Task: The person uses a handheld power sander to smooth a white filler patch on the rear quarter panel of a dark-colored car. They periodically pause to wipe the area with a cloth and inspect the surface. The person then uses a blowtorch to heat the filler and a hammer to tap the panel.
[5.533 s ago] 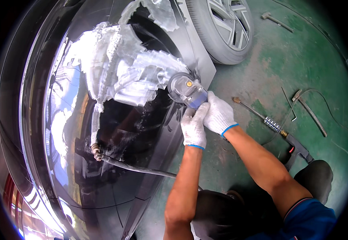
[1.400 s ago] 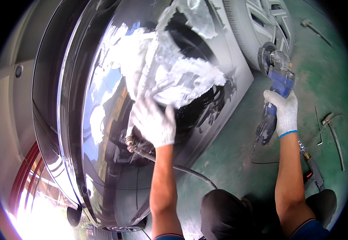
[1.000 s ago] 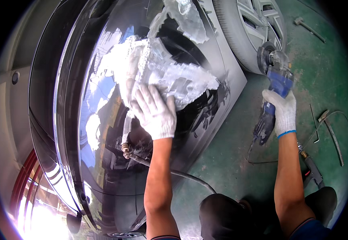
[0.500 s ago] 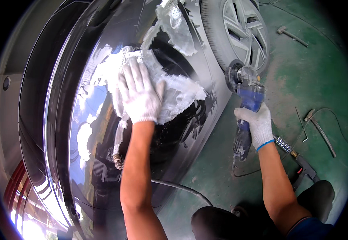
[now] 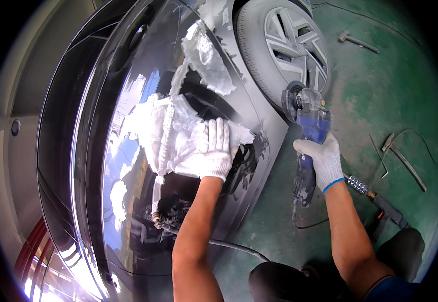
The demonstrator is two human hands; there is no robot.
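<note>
My left hand (image 5: 210,153), in a white knit glove, lies flat with fingers stretched on a ground bare-metal patch (image 5: 185,111) of a dark car's side panel (image 5: 194,201). Ragged paint edges surround the bright metal. A narrow bumpy strip (image 5: 166,128) runs down the patch, left of that hand. My right hand (image 5: 324,158), gloved in white with a blue cuff edge, is wrapped around a blue and dark grey angle grinder (image 5: 313,121). The grinder's disc (image 5: 292,103) points up in front of the wheel, apart from the panel. Whether the disc spins I cannot tell.
A dusty car wheel (image 5: 292,48) stands beyond the grinder. On the green floor (image 5: 375,110) lie a hammer (image 5: 358,41), another hammer-like tool (image 5: 405,163), a thin bent rod (image 5: 378,157) and a pistol-grip tool (image 5: 380,204). A cable (image 5: 234,245) with a metal end crosses near my left forearm.
My left hand has slid right and down across the bare metal, still flat. The view has shifted a little. My right hand keeps its hold on the grinder, nearly unmoved.
</note>
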